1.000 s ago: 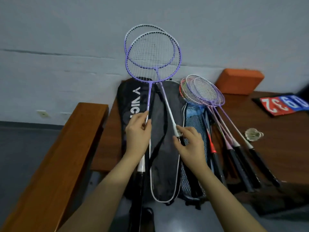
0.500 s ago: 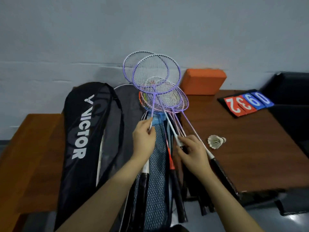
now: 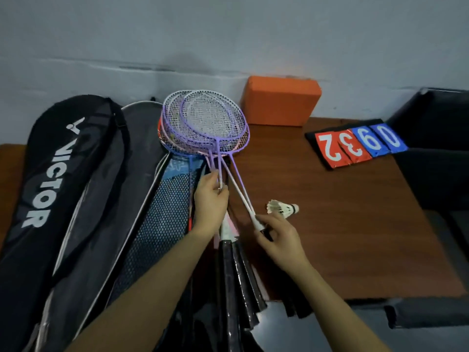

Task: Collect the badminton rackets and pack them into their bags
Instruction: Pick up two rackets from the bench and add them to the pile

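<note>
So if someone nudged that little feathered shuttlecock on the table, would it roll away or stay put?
The shuttlecock lies on its side on the bare wooden table, so a nudge would probably roll it in a curve around its small cork end rather than straight. It looks very light. Its feathers seem thin and could likely bend or snap if squeezed.

I have 1 view, from a wide-angle camera worn on the person's head, looking forward and steeply down over both forearms. It sits close above a wooden table [image 3: 342, 224] pushed against a grey wall [image 3: 228, 34], which fills the upper part. Straight edges bow toward the frame's borders.
</note>
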Action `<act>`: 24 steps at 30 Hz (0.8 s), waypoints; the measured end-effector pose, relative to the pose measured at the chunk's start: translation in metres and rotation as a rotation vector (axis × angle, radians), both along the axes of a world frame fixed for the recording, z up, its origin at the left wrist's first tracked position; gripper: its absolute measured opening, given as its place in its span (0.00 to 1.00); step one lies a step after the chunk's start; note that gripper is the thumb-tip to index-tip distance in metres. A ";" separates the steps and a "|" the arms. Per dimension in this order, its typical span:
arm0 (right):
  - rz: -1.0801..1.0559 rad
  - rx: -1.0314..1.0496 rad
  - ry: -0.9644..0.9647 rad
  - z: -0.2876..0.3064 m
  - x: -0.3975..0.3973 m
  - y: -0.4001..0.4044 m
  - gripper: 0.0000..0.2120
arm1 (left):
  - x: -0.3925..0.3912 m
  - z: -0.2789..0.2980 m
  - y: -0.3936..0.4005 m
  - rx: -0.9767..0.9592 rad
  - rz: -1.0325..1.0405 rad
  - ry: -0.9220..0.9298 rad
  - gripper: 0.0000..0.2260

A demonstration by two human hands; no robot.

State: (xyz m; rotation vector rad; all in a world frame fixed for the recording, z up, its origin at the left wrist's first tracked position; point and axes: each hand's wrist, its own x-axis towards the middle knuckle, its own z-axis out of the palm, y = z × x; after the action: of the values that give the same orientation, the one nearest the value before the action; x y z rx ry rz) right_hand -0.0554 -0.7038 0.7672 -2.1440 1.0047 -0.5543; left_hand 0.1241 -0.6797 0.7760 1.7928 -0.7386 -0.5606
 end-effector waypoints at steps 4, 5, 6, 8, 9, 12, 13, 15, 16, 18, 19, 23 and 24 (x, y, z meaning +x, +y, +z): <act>0.065 0.075 0.057 -0.012 -0.004 -0.018 0.19 | -0.011 -0.014 -0.018 0.146 -0.077 -0.083 0.20; 0.066 0.094 0.052 -0.016 -0.005 -0.021 0.19 | -0.011 -0.019 -0.020 0.178 -0.116 -0.112 0.20; 0.068 0.105 0.052 -0.021 -0.006 -0.024 0.19 | -0.011 -0.024 -0.023 0.195 -0.153 -0.139 0.21; 0.076 0.105 0.089 -0.029 -0.009 -0.024 0.19 | -0.009 -0.033 -0.024 0.249 -0.237 -0.261 0.23; 0.075 0.092 0.118 -0.034 -0.011 -0.024 0.19 | -0.008 -0.038 -0.024 0.310 -0.283 -0.374 0.24; 0.077 0.027 0.201 -0.044 -0.016 -0.025 0.19 | -0.007 -0.051 -0.018 0.503 -0.392 -0.636 0.26; 0.075 0.001 0.215 -0.045 -0.016 -0.027 0.19 | -0.008 -0.054 -0.016 0.541 -0.411 -0.669 0.26; 0.073 -0.038 0.239 -0.044 -0.016 -0.028 0.18 | -0.011 -0.058 -0.014 0.587 -0.426 -0.718 0.27; 0.082 -0.055 0.264 -0.043 -0.015 -0.027 0.19 | -0.013 -0.060 -0.014 0.602 -0.428 -0.739 0.27; 0.102 -0.102 0.324 -0.043 -0.013 -0.025 0.22 | -0.013 -0.059 -0.013 0.623 -0.446 -0.785 0.27; 0.100 -0.126 0.348 -0.043 -0.012 -0.024 0.23 | -0.012 -0.058 -0.014 0.631 -0.464 -0.801 0.27; 0.039 -0.187 0.421 -0.038 -0.001 -0.023 0.19 | -0.001 -0.046 -0.009 0.600 -0.491 -0.816 0.25; 0.028 -0.200 0.411 -0.036 0.003 -0.022 0.18 | 0.003 -0.043 -0.004 0.577 -0.479 -0.814 0.24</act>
State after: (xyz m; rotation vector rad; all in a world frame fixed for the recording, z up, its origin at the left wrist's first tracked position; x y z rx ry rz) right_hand -0.0522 -0.7254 0.7316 -2.5097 1.1737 -0.2078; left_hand 0.1273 -0.6842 0.7333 2.4191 -1.7285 -0.3458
